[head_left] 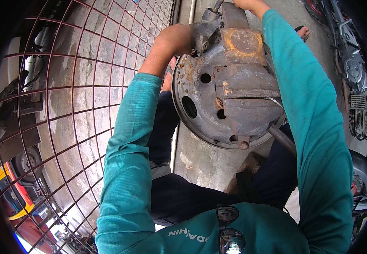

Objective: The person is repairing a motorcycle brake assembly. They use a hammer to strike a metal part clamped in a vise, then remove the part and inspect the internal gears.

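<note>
My left hand (174,40) is closed on a grey metal casting (206,36) with holes in it, over the far left edge of a rusty steel wheel rim (194,76). A round metal rod (217,6) stands at the casting's far end. Only part of my right hand (250,4) shows at the top edge, beyond the vise; its fingers are mostly cut off, so its grip is unclear. The worn bench vise (253,112) sits on the rim, its flat anvil plate (243,45) between my arms. A bar handle (283,139) sticks out at the near right.
A reddish wire mesh fence (69,86) runs along the left, with vehicles behind it. At the right stands a motorcycle (354,72) with its engine exposed. My legs straddle a wooden block (247,171) near the rim. Dark sunglasses (230,228) hang on my shirt.
</note>
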Tool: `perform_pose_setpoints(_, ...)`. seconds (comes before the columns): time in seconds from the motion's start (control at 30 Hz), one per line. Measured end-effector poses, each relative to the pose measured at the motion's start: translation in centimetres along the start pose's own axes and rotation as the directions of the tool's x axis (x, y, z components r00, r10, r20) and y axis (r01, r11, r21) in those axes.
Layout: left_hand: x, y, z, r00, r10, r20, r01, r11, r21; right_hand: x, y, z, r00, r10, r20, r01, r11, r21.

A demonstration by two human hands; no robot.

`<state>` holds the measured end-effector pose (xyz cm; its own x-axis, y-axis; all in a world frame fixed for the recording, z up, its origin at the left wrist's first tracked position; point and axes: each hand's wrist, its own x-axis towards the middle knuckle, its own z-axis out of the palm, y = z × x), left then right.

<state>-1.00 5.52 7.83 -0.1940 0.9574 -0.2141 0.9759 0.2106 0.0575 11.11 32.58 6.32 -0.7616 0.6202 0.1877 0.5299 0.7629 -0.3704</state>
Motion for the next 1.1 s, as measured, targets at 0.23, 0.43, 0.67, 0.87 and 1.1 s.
perform_pose_setpoints(0.23, -1.0, -0.7, 0.1, 0.999, -0.030, 0.036, 0.029, 1.000, 0.008, -1.6, -2.9, -0.7, 0.997, 0.026, 0.074, -0.051, 0.930, 0.364)
perform_pose_setpoints(0.43, -0.4, -0.3, -0.1, 0.999, -0.017, 0.038, 0.017, 1.000, -0.005, -1.0, -1.2, -0.5, 0.997, -0.003, 0.077, -0.020, 0.953, 0.303)
perform_pose_setpoints(0.67, -0.1, -0.4, 0.3, 0.999, -0.024, 0.038, 0.024, 1.000, 0.003, 0.0, -0.6, 0.8, 0.980, -0.199, 0.014, 0.196, 0.950, -0.243)
perform_pose_setpoints(0.87, -0.5, -0.1, -0.2, 0.999, -0.035, 0.030, 0.034, 0.999, 0.016, -1.5, -1.9, -0.8, 0.999, 0.006, 0.033, -0.019, 0.915, 0.403)
perform_pose_setpoints(1.1, -0.6, -0.2, -0.1, 0.998, -0.046, 0.050, 0.045, 0.999, 0.023, -0.9, -1.7, -0.2, 0.998, 0.043, 0.052, -0.052, 0.978, 0.202)
